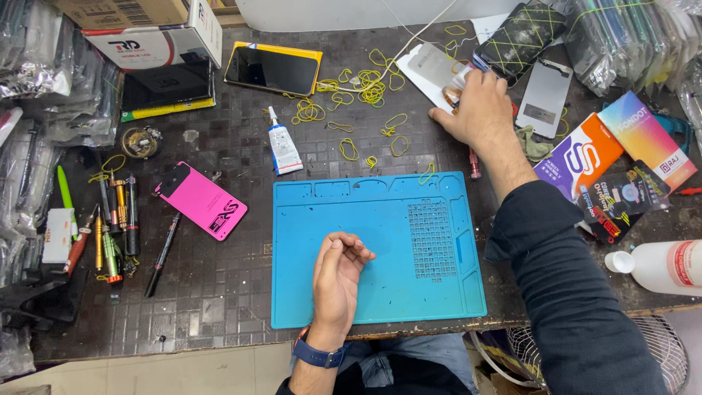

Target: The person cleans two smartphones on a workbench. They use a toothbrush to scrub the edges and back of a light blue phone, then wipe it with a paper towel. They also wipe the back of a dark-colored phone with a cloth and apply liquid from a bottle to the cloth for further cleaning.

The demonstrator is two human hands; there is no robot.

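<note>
The left hand [338,272] rests loosely curled and empty on the blue mat [351,219] at the tabletop's near edge. The right hand [479,110] closes around a small bottle [455,93] near the far edge, apparently picking it up; carrying it to the mat seems next.

Hard to tell what sits under the right hand [479,110]: only a sliver of a small bottle [453,93] showing by the fingers. Cut off at the right edge, a white bottle [662,265]; at the left edge, stacked plastic packets [22,58]. Cardboard boxes [146,25] cropped at the top. Left hand [338,278] curled loosely, palm hidden. Too small to identify, the bits on the blue mat [351,212].
</note>
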